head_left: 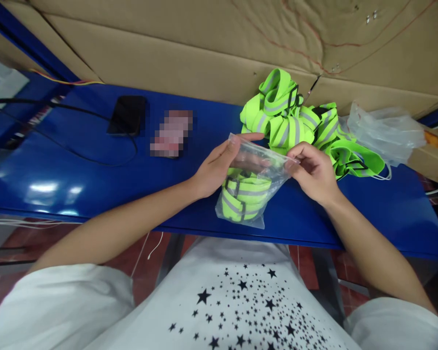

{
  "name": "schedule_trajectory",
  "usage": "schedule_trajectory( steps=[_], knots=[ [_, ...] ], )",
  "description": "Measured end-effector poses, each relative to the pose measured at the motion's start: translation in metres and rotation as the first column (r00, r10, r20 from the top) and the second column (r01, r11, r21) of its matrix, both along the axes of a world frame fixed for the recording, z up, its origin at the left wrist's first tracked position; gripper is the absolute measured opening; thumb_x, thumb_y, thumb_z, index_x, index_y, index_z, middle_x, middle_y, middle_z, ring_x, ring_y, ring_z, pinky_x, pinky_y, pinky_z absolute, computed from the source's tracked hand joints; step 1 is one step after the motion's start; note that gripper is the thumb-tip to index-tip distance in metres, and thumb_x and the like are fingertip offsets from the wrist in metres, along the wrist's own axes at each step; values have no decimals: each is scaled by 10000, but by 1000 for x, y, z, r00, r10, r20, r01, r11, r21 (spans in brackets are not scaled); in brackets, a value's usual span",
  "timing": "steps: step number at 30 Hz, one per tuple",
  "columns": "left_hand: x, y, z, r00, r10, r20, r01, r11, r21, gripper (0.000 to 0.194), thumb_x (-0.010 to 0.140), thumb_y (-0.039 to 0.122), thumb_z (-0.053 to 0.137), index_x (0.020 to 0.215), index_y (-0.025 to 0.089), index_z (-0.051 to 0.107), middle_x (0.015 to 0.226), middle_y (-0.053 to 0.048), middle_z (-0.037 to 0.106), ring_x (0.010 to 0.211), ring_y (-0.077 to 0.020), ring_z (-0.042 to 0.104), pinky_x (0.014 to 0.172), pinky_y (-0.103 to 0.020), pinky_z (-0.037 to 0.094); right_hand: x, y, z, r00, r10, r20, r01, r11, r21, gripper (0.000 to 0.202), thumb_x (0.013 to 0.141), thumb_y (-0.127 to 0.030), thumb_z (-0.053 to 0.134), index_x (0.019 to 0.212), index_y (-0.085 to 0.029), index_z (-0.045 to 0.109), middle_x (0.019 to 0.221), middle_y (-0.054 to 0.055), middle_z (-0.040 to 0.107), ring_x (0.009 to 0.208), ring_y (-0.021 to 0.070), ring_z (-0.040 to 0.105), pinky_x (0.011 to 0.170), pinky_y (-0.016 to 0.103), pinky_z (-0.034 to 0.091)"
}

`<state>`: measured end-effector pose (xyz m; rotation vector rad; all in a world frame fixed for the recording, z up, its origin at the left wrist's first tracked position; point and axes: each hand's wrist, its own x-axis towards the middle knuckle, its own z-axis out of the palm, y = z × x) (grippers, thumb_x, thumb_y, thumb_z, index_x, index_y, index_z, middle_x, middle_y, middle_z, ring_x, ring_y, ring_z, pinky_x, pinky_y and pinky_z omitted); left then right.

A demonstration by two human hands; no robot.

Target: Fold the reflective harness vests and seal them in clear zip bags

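Note:
A clear plastic zip bag hangs between my hands near the front edge of the blue table. Inside it lies a folded neon-yellow reflective strap with grey stripes and black buckles. My left hand pinches the bag's upper left corner between thumb and palm side, its other fingers reaching behind the clear plastic. At the opposite corner, my right hand grips the bag's top edge between thumb and curled fingers. Just behind the bag is a loose pile of similar reflective straps.
Crumpled clear plastic bags lie right of the pile. A black phone-like device and a blurred-out pink item rest on the left of the blue table. A black cable crosses there. Cardboard stands behind.

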<state>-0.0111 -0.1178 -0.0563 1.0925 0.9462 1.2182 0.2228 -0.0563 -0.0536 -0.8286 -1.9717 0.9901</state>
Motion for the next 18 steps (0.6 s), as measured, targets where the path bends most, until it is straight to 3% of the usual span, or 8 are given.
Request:
schedule_trajectory(
  steps=[6, 12, 18],
  knots=[
    [1, -2, -4, 998, -55, 11, 55, 998, 35, 700, 946, 764, 535, 1428, 267, 639, 1060, -90, 818, 1056, -309, 784, 1003, -468, 586, -2, -1, 2, 1000, 19, 16, -19, 1000, -15, 179, 913, -356, 704, 830, -232, 604, 678, -27, 541, 573, 116, 458, 549, 276, 364],
    [-4, -2, -5, 982, -148, -118, 164, 976, 141, 842, 798, 465, 890, 1527, 237, 536, 1167, -110, 802, 1131, -320, 758, 1017, -438, 585, -3, 1, 6, 998, 67, 13, -66, 996, -68, 110, 823, -231, 715, 803, -209, 609, 683, -44, 540, 583, 95, 437, 556, 249, 341],
    [-3, -2, -8, 970, -188, -151, 212, 965, 156, 803, 839, 421, 855, 1540, 252, 501, 1254, -104, 774, 1158, -291, 750, 1027, -413, 578, -3, 1, 6, 993, 114, 17, -113, 990, -80, 96, 808, -183, 712, 822, -200, 618, 752, -31, 572, 656, 103, 489, 603, 242, 380]
  ],
)
